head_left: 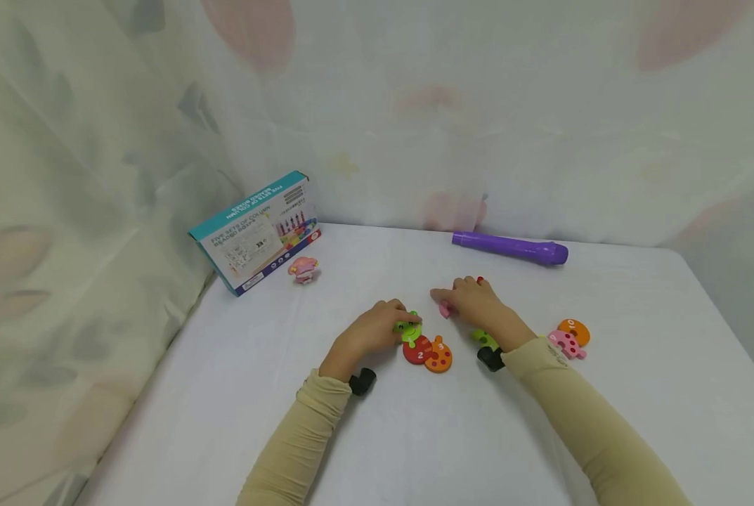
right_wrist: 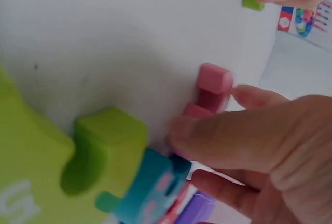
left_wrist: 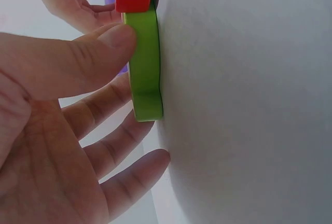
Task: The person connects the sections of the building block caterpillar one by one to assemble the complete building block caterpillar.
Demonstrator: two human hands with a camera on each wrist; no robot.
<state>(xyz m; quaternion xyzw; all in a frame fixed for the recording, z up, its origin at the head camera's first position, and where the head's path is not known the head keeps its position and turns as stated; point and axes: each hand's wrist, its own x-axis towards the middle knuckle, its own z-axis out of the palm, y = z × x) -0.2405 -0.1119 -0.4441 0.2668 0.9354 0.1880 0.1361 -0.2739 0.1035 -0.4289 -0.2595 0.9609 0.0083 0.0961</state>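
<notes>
While the left hand (head_left: 372,329) pinches with its fingers (left_wrist: 96,110) the green frog piece (head_left: 410,333) against the red piece (head_left: 417,351) on the table (head_left: 414,443), the right hand (head_left: 476,307) is pinching the pink piece (head_left: 445,310) nearby.

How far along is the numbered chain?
Looks done: green face piece, red 2 and orange 3 sit together in a row. In hand: left fingers hold the face piece; right fingers are at a notched pink piece, grip unclear. Apparently remaining: the green 5 piece, spotted pink piece and orange 10 lie apart from that row.
</notes>
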